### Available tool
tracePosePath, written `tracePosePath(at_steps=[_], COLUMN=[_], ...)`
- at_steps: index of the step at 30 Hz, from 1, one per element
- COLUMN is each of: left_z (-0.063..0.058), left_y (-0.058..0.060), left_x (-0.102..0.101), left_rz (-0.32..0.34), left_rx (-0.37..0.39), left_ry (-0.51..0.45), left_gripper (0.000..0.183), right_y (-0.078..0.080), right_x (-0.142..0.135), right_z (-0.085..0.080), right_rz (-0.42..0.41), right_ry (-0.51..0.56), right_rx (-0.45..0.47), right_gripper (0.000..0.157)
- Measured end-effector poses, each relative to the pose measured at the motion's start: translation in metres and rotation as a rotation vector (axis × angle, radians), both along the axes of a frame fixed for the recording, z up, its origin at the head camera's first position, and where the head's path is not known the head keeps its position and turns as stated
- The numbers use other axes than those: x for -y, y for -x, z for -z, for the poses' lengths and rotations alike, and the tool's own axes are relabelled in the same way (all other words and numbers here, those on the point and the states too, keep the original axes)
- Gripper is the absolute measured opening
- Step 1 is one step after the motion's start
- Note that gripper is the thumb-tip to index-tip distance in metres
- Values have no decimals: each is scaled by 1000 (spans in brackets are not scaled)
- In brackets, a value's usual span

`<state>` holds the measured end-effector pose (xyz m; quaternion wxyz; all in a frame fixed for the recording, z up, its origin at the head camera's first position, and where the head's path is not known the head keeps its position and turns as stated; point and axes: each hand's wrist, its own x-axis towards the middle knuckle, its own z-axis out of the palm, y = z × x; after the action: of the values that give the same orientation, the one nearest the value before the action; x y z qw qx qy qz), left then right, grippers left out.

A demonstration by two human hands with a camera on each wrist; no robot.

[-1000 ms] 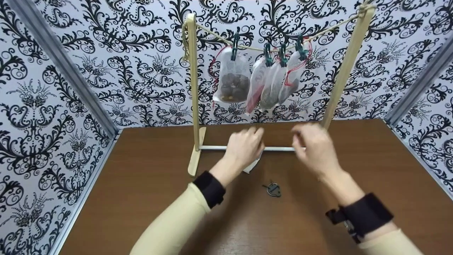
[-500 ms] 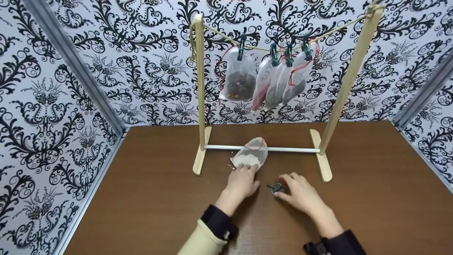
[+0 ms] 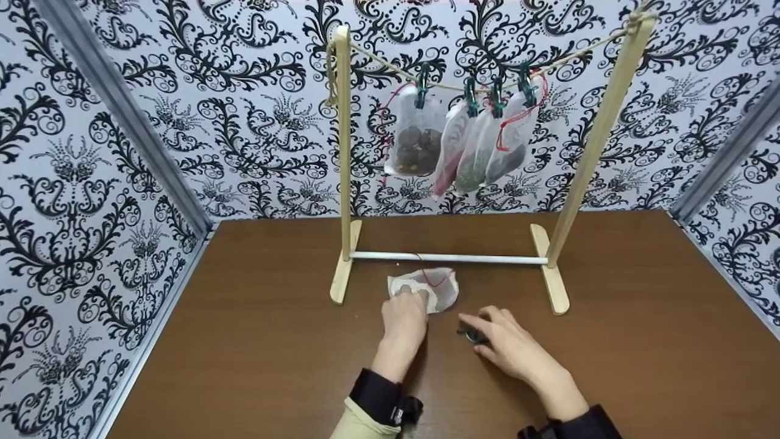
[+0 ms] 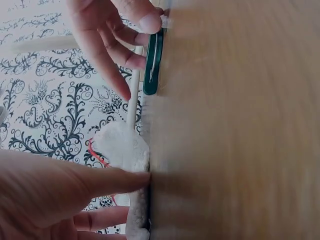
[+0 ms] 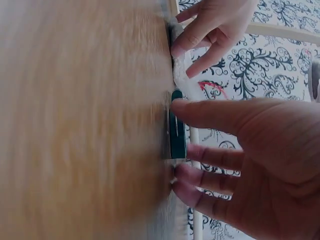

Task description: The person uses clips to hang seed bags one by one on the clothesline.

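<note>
A white mesh drawstring bag (image 3: 446,291) with white grains and a red cord lies on the table, in front of the rack's white bar. My left hand (image 3: 403,317) grips its left end, thumb on the near side in the left wrist view and fingers beyond. To the right, my right hand (image 3: 512,341) pinches a dark green clothespin (image 5: 177,127) lying low at the tabletop, thumb against one side and fingertips by the other. In the head view the right hand covers much of the clothespin.
A wooden rack (image 3: 345,146) with a rope stands behind the hands. Several filled mesh bags (image 3: 417,140) hang from the rope on green clothespins (image 3: 470,96). The rack's right foot (image 3: 551,274) lies beyond the right hand. Patterned walls (image 3: 73,183) enclose the table.
Both hands have come down to the table, the right to the clothespin, the left to the grain bag. The bag has since slid toward me and turned, now clear of the white bar.
</note>
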<state>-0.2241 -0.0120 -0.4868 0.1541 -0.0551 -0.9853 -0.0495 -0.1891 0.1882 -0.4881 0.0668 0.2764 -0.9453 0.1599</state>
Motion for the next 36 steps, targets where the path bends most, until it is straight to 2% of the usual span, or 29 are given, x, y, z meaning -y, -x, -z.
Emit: tracePosePath(at_steps=[2,7,9,14,18,20,22,25,30,36], left_z=[-2,-6,-7,-4,-2,-2,-3,-5,-4,1], left_y=[-1,-2,-2,-3,-4,-5,-6,-9,-12,-10], left_x=[0,-3,-5,-7,-8,-8,-9,-10,-11,-10], left_rz=[-8,-26,-31,-6,36,38,25,-3,-27,-22], left_rx=[11,48,55,76,13,-11,-20,-27,-89,-136], left_ry=[-8,30,37,-18,-46,-49,-44,-5,54,102], left_gripper=[7,13,12,18,19,15,12,11,20,19], right_y=[-1,0,2,3,3,3,2,1,-1,-4], right_x=[2,4,4,4,5,5,5,6,5,6], right_z=[0,-2,-2,-1,-1,-1,-1,-2,-2,-2], right_rz=[-39,-66,-82,-97,-104,-106,-105,-97,-96,-97], right_ry=[-9,-7,3,29,29,25,17,4,-5,-7], right_rx=[-9,14,21,19,-22,-32,-34,-28,-18,-33], right_gripper=[44,18,15,25,40,52,57,49,36,41])
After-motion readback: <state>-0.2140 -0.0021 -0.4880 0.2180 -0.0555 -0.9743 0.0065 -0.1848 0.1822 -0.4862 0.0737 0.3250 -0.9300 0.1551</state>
